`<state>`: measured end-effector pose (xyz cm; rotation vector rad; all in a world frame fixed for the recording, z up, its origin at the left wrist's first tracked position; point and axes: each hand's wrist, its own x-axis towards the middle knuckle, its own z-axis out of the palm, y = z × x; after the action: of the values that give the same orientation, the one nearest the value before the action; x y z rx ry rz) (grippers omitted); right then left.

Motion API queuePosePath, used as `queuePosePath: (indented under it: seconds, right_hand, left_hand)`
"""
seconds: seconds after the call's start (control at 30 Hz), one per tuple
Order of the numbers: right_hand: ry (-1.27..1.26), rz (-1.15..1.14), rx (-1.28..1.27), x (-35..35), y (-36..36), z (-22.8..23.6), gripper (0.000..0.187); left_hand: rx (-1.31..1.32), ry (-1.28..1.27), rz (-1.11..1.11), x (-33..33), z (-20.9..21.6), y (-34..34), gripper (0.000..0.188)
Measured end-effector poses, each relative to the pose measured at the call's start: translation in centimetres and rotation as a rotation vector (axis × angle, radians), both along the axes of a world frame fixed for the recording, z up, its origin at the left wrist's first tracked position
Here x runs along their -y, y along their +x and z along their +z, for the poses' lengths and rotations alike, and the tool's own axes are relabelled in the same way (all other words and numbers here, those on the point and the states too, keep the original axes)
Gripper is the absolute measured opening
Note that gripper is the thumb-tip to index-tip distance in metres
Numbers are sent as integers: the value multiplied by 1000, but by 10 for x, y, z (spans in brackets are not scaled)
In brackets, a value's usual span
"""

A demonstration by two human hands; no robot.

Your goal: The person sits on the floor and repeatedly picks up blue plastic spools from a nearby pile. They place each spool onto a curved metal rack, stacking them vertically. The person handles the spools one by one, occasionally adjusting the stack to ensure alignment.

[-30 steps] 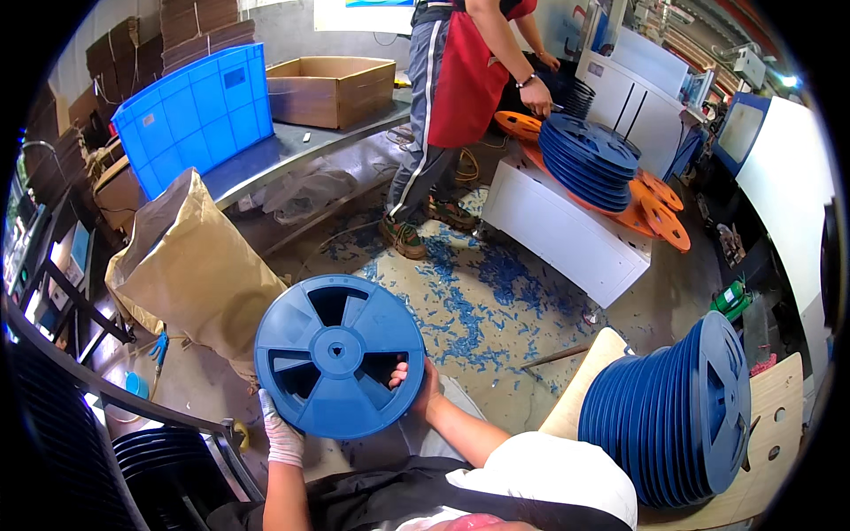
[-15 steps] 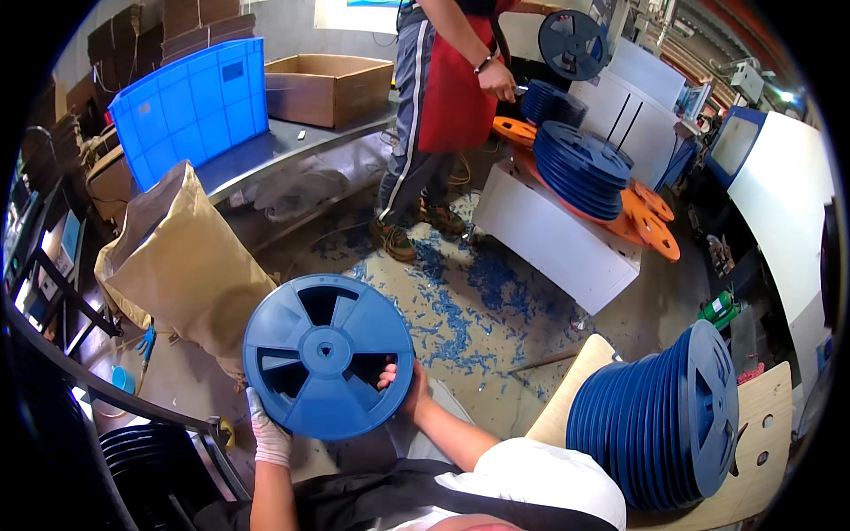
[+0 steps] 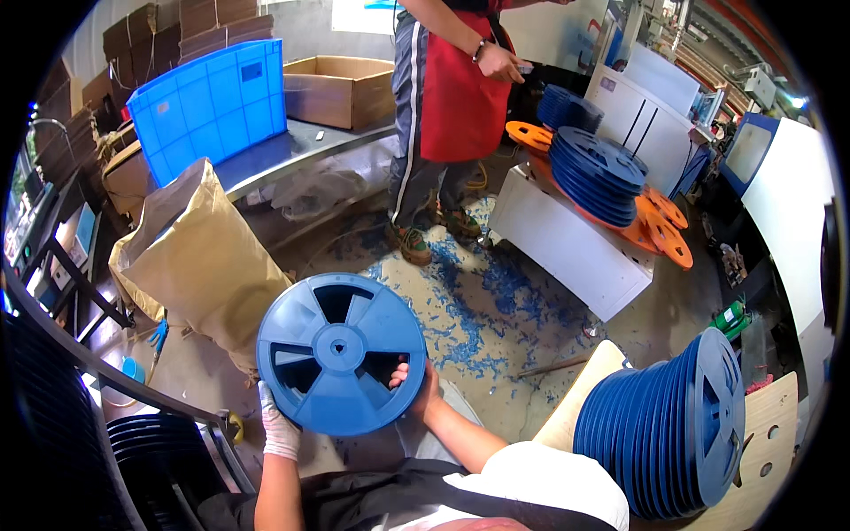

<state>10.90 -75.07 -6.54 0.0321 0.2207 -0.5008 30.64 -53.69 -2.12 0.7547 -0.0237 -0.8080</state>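
Note:
Held up in front of me is a round blue plastic reel [image 3: 341, 398] with wedge-shaped openings and a small hub hole. My left hand [image 3: 280, 429], in a pale glove, grips its lower left rim. On the right side my bare right hand [image 3: 423, 389] holds the rim, with fingertips showing through one opening. Part of each hand is hidden behind the reel. To my right, a row of similar blue reels [image 3: 651, 425] rests on a wooden board [image 3: 768, 442].
A co-worker in a red apron [image 3: 460, 97] stands ahead, beside a white box [image 3: 567, 243] bearing orange plates and stacked blue reels [image 3: 598, 173]. Left are a brown paper sack [image 3: 195, 265], a blue crate [image 3: 208, 106] and a cardboard box [image 3: 341, 93]. Blue scraps [image 3: 469, 301] litter the floor.
My view has shifted slightly, so the surroundings sit a little further right. My grip on the reel is the same. The reel the co-worker held up is no longer visible.

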Motion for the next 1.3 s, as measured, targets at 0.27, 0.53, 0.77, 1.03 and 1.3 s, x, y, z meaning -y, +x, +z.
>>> queuePosePath:
  seconds: [0.27, 0.53, 0.77, 1.03, 1.3]
  right_hand:
    - [71, 2, 60, 0, 0, -5, 42]
    - [0, 20, -12, 4, -1, 0, 44]
    - [6, 26, 45, 0, -2, 2, 49]
    - [-264, 115, 77, -1, 1, 31, 59]
    - [-227, 174, 129, -21, 24, 76, 51]
  left_hand:
    - [-16, 17, 32, -3, -4, -4, 55]
    - [-22, -104, -62, 1, -10, 1, 60]
    - [-43, -103, 10, 7, 7, -4, 51]
    - [-117, -174, -31, -2, -18, 14, 63]
    - [-102, -229, -41, -16, -2, 21, 65]
